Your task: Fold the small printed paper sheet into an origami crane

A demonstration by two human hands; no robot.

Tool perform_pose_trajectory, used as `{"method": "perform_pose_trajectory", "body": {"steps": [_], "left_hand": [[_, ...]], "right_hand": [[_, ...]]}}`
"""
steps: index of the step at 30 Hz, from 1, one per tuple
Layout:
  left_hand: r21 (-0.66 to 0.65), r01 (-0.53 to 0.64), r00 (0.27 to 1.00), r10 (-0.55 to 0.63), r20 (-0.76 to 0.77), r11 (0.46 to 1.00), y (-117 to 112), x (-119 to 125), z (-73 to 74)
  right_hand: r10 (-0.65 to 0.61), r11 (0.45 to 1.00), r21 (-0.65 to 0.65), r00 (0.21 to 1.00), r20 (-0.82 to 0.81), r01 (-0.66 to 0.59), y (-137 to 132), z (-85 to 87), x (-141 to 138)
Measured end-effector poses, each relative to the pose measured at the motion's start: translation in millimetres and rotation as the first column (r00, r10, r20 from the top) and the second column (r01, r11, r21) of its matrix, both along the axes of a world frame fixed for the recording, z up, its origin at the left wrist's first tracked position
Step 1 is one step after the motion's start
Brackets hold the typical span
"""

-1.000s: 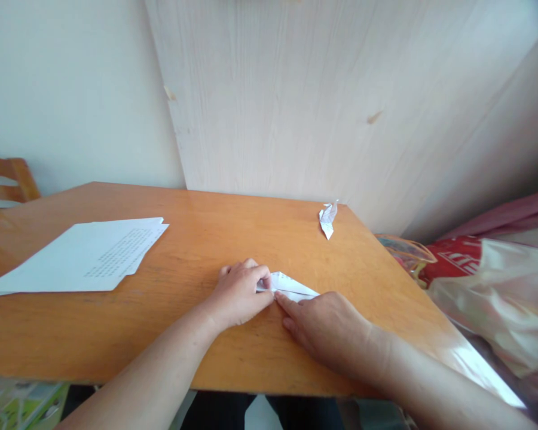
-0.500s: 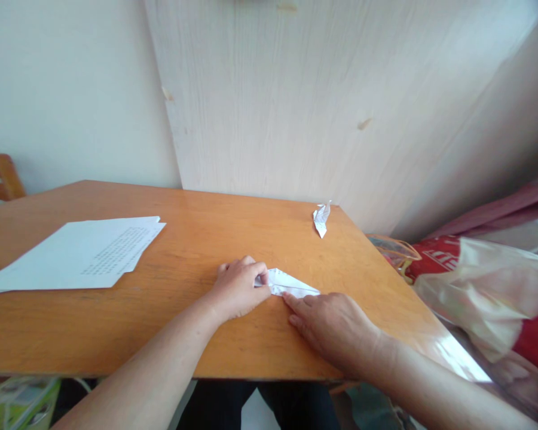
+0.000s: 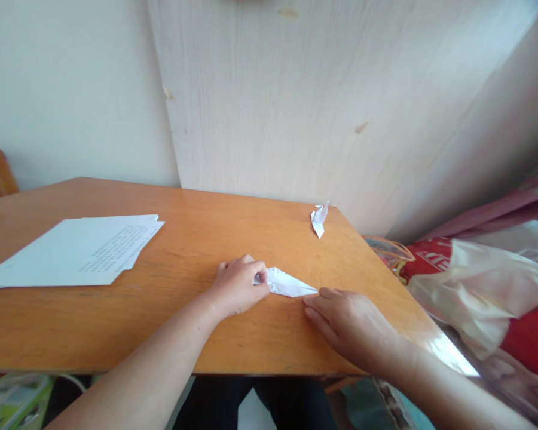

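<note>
A narrow folded paper (image 3: 290,283), white with printed marks, lies on the wooden table in front of me. Its left end is pinched by my left hand (image 3: 242,285), whose fingers and thumb cover that part. The other end tapers to a point. Right at that point rests my right hand (image 3: 347,319), palm down, fingers stretched toward the paper and partly apart; whether a fingertip touches the tip is hard to make out. Farther back stands a small folded paper piece (image 3: 319,222), near the table's far right corner.
A stack of white sheets (image 3: 72,251), the top one with printed text, lies on the left of the wooden table (image 3: 174,334). Beyond the table's right edge are bags, a whitish plastic one (image 3: 470,292) and a red one (image 3: 430,254). A wall closes off the back.
My right hand has slid right along the paper's near edge to its pointed end, uncovering more of it. The paper's near flap now looks flat. My left hand keeps its hold.
</note>
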State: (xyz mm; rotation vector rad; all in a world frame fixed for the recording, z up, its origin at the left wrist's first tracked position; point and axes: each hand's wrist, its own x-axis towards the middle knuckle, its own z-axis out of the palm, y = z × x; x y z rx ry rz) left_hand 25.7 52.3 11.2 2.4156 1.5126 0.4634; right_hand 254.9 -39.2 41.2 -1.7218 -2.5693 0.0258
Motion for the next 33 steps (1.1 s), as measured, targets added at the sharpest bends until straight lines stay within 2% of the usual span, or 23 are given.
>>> {"method": "perform_pose_trajectory", "body": {"steps": [3,6,8,10,14,18,26,29,33], "left_hand": [[-0.005,-0.001,1.0,0.001,-0.01,1.0,0.0,0.1,0.7],[-0.007,0.013,1.0,-0.013,-0.015,1.0,0.1,-0.2,1.4],[-0.009,0.017,1.0,-0.017,-0.016,1.0,0.1,-0.5,1.8],[-0.007,0.011,1.0,-0.011,-0.009,1.0,0.1,-0.3,1.8],[-0.012,-0.01,1.0,0.01,0.003,1.0,-0.5,1.4,1.2],[-0.008,-0.01,1.0,0.01,0.015,1.0,0.4,0.5,1.3],[-0.17,0.131,0.967,-0.088,0.24,0.977,11.3,-23.1,1.4],[-0.17,0.185,0.958,-0.139,0.252,0.968,12.9,-28.6,1.2],[-0.138,0.196,0.965,-0.166,0.205,0.971,13.3,-27.8,0.7]], "right_hand": [[0.024,0.996,0.094,0.982,-0.189,-0.006,4.3,-1.5,-5.7],[0.146,0.981,0.167,0.94,-0.309,-0.097,11.9,-6.2,-18.7],[0.254,0.959,0.198,0.928,-0.274,-0.204,17.1,-10.9,-27.5],[0.296,0.939,0.239,0.934,-0.2,-0.247,21.1,-16.5,-33.7],[0.251,0.948,0.221,0.965,-0.074,-0.229,24.1,-24.3,-38.9],[0.228,0.96,0.172,0.974,-0.014,-0.222,23.3,-21.8,-43.0],[0.181,0.978,0.098,0.982,0.059,-0.187,27.9,-13.2,-53.5],[0.177,0.98,0.08,0.981,0.078,-0.183,28.9,-11.0,-57.6],[0.155,0.985,0.062,0.979,0.13,-0.164,29.0,-5.4,-63.0]]}}
